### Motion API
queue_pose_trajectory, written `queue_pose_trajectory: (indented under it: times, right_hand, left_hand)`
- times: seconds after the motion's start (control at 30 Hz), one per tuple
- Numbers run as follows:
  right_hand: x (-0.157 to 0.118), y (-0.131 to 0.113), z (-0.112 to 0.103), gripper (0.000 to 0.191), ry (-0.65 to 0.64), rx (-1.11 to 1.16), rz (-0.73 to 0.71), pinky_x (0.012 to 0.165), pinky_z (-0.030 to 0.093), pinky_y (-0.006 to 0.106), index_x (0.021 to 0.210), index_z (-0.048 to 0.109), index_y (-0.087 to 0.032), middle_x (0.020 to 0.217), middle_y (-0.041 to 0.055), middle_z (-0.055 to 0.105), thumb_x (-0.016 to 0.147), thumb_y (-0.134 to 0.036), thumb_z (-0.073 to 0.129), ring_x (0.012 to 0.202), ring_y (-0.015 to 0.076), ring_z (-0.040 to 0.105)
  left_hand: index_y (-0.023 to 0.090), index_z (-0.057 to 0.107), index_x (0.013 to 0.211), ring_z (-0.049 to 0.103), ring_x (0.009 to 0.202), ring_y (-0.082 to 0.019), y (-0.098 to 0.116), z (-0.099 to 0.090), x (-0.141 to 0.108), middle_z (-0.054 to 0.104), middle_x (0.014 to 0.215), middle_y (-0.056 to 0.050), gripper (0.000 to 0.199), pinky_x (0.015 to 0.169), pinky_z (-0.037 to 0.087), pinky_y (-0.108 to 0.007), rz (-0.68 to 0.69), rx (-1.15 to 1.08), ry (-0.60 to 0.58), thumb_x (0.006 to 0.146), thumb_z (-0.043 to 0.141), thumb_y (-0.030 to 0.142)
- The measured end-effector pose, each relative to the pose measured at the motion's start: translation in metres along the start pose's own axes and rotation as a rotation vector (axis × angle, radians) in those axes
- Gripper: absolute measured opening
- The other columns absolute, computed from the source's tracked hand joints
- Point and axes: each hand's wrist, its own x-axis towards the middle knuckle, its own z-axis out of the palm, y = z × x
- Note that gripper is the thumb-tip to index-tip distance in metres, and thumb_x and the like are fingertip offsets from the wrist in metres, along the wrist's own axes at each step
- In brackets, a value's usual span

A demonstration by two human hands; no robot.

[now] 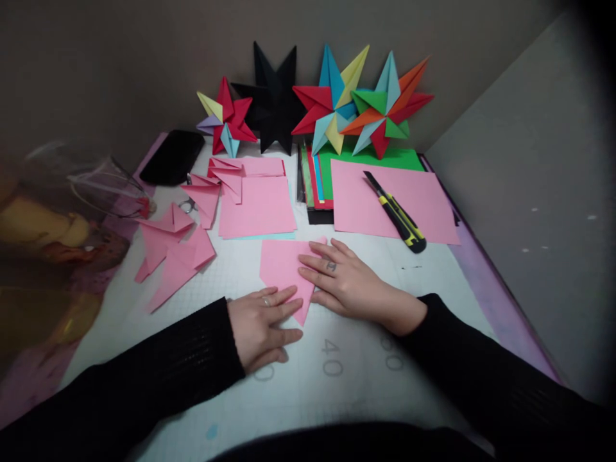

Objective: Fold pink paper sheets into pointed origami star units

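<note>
Folded pink paper (279,260) on gridded mat (308,398), near side of pink squares (257,205). Left hand (264,321), right hand (351,279) spread flat on paper, pinching nothing. Uneven pressure could skew fold.

The person wears long black knit sleeves with fine lengthwise ribbing: the left sleeve (178,362) ends in a plain, straight-edged cuff at the wrist, while the right sleeve (476,366) stops a little higher, baring some forearm. More black fabric (356,443) shows at the bottom edge, its texture lost in shadow. On the left hand (260,326) sits a slim, pale metal ring (265,301); the right hand (356,285) bears a broader, grey ring (331,265), its pattern too small to read.
</note>
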Motion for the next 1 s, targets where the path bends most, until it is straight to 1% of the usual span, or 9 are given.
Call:
queue_pose_trajectory:
  times: [0.13,0.23,0.33,0.43,0.5,0.6,0.77,0.9,1.0]
  right_hand:
    - [0.004,-0.004,0.002,0.033,-0.013,0.103,-0.018,0.111,0.019,0.055,0.113,0.063,-0.016,0.131,0.0093,0.056,0.088,-0.037,0.056,0.131,0.0312,0.036]
    - [0.009,-0.007,0.001,0.019,-0.082,0.202,-0.025,0.111,0.018,0.057,0.099,0.067,-0.02,0.135,0.0057,0.052,0.088,-0.031,0.054,0.135,0.0307,0.029]
    - [0.017,-0.011,-0.005,0.015,-0.161,0.25,-0.034,0.11,0.016,0.06,0.092,0.067,-0.021,0.142,0.0054,0.044,0.088,-0.025,0.052,0.139,0.0318,0.019]
    - [0.025,-0.017,-0.011,0.016,-0.231,0.262,-0.03,0.109,0.013,0.062,0.087,0.066,-0.019,0.146,0.0074,0.039,0.088,-0.021,0.05,0.141,0.0338,0.013]
    - [0.029,-0.02,-0.013,0.016,-0.256,0.264,-0.02,0.109,0.011,0.063,0.084,0.065,-0.018,0.146,0.0081,0.038,0.087,-0.018,0.05,0.141,0.0348,0.011]
    - [0.033,-0.022,-0.014,0.015,-0.255,0.264,-0.004,0.109,0.009,0.063,0.082,0.066,-0.017,0.145,0.0078,0.039,0.086,-0.017,0.052,0.141,0.0347,0.011]
    - [0.034,-0.024,-0.014,0.013,-0.254,0.259,0.004,0.108,0.009,0.064,0.078,0.066,-0.016,0.143,0.0083,0.042,0.083,-0.015,0.054,0.14,0.0353,0.013]
    - [0.033,-0.024,-0.015,0.014,-0.249,0.239,-0.003,0.108,0.011,0.064,0.077,0.066,-0.016,0.143,0.0078,0.042,0.081,-0.013,0.053,0.14,0.0357,0.013]
    - [0.032,-0.021,-0.016,0.014,-0.232,0.224,0.007,0.108,0.011,0.064,0.078,0.065,-0.017,0.143,0.0082,0.041,0.083,-0.016,0.053,0.141,0.0354,0.012]
  left_hand:
    - [0.014,0.067,0.1,0.055,0.117,-0.022,-0.002,0.003,0.003,0.069,0.111,-0.008,0.022,0.097,0.047,-0.033,0.08,0.029,0.162,0.093,0.049,0.024]
    - [0.016,0.066,0.1,0.057,0.114,-0.018,0.0,0.003,0.007,0.071,0.105,-0.005,0.028,0.094,0.048,-0.03,0.033,0.06,0.169,0.097,0.038,0.016]
    - [0.019,0.063,0.1,0.06,0.106,-0.017,0.005,0.0,0.011,0.069,0.104,-0.003,0.027,0.088,0.047,-0.027,-0.158,-0.039,0.072,0.098,0.037,0.023]
    - [0.022,0.06,0.103,0.065,0.088,-0.015,0.01,-0.006,0.016,0.068,0.099,0.0,0.021,0.077,0.047,-0.025,-0.413,-0.181,-0.008,0.093,0.047,0.035]
    - [0.023,0.06,0.102,0.065,0.083,-0.015,0.012,-0.008,0.017,0.068,0.098,0.002,0.02,0.074,0.046,-0.025,-0.497,-0.219,-0.025,0.09,0.052,0.038]
    - [0.023,0.061,0.098,0.064,0.085,-0.014,0.012,-0.007,0.016,0.067,0.099,0.002,0.02,0.074,0.044,-0.025,-0.489,-0.237,-0.017,0.09,0.051,0.039]
    - [0.022,0.062,0.101,0.062,0.093,-0.015,0.011,0.002,0.013,0.067,0.097,-0.001,0.033,0.08,0.045,-0.027,-0.301,-0.178,0.068,0.099,0.032,0.036]
    - [0.02,0.062,0.091,0.059,0.07,-0.013,0.015,0.003,0.017,0.064,0.084,0.0,0.033,0.065,0.044,-0.026,-0.351,-0.077,0.119,0.097,0.036,0.04]
    - [0.019,0.06,0.086,0.056,0.064,-0.012,0.017,0.002,0.019,0.061,0.08,0.001,0.033,0.06,0.042,-0.027,-0.345,-0.025,0.129,0.096,0.037,0.041]
